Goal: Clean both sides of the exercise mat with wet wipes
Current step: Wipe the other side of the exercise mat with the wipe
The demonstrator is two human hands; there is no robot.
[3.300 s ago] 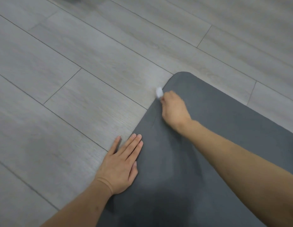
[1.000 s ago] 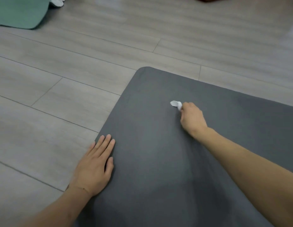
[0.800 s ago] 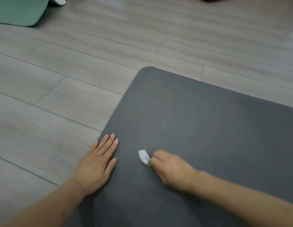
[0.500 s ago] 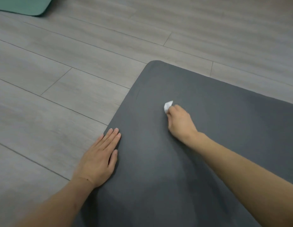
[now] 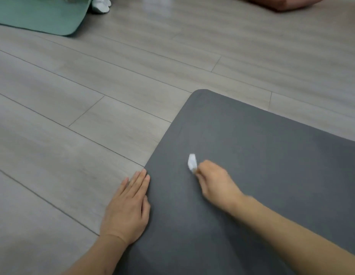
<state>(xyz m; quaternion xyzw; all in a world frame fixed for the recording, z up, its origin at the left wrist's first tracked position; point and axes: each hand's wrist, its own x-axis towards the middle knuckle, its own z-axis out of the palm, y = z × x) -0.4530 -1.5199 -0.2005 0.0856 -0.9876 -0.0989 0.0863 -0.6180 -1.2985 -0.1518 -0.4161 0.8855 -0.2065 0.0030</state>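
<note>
A dark grey exercise mat [image 5: 262,155] lies flat on the floor, its rounded corner toward the top middle. My right hand [image 5: 216,183] grips a small white wet wipe [image 5: 192,162] and holds it against the mat's surface a little in from the left edge. Only the wipe's tip sticks out past the fingers. My left hand [image 5: 129,207] lies flat with straight fingers across the mat's left edge, partly on the mat and partly on the floor.
Light grey wood-plank floor [image 5: 93,96] surrounds the mat. A green mat [image 5: 39,14] lies at the top left with a white shoe [image 5: 100,4] beside it. A reddish-brown object [image 5: 281,2] sits at the top right edge.
My right hand has swept the wipe back and forth across the mat, and it now sits nearer to me and to my left hand than half a second ago. My left hand stays flat.
</note>
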